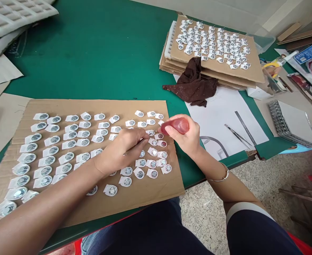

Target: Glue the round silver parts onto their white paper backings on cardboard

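Observation:
My left hand (122, 147) is closed around a thin metal tool (135, 146) that looks like tweezers, over the right part of a cardboard sheet (92, 209). My right hand (189, 140) is wrapped round a soft red squeeze bottle (181, 124), tipped with its narrow end to the left, near my left fingertips. Rows of small white tabs with silvery rings (152, 173) lie on the cardboard. One ring (162, 143) shows dark red inside. My left hand and forearm hide several pieces, and the exact tip contact cannot be made out.
At the back right, stacked cardboard (255, 71) carries many similar pieces. A dark brown cloth (195, 85) lies before it. Tweezers (238, 134) and a ruler (245, 127) rest on white paper. White gridded trays (18, 17) stand at the back left of the green table (100, 53).

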{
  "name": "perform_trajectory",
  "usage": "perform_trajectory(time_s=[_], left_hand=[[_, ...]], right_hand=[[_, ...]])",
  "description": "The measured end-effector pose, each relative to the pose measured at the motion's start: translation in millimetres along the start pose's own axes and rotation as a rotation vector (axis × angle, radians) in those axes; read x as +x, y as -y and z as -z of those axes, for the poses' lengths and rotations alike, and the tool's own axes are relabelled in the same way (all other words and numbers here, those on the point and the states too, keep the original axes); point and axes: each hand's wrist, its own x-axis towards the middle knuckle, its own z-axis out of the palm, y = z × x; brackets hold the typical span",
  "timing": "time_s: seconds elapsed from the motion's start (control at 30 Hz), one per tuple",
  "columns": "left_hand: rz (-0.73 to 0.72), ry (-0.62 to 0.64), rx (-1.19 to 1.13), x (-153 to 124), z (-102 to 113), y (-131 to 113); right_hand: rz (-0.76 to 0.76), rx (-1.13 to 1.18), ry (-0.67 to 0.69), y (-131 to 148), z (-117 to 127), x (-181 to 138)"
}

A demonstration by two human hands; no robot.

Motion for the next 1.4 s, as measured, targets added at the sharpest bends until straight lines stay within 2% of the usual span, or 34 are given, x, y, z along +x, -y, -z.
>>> perform_trajectory(time_s=[0.67, 1.4], left_hand=[[0.002, 0.002, 0.011, -0.2, 0.0, 0.3], [0.031, -0.019, -0.025, 0.7, 0.2, 5.1]], right_hand=[[0.095, -0.013, 0.048, 1.9, 2.2, -1.7], [0.092, 0.031, 0.07, 0.8, 1.4, -2.3]])
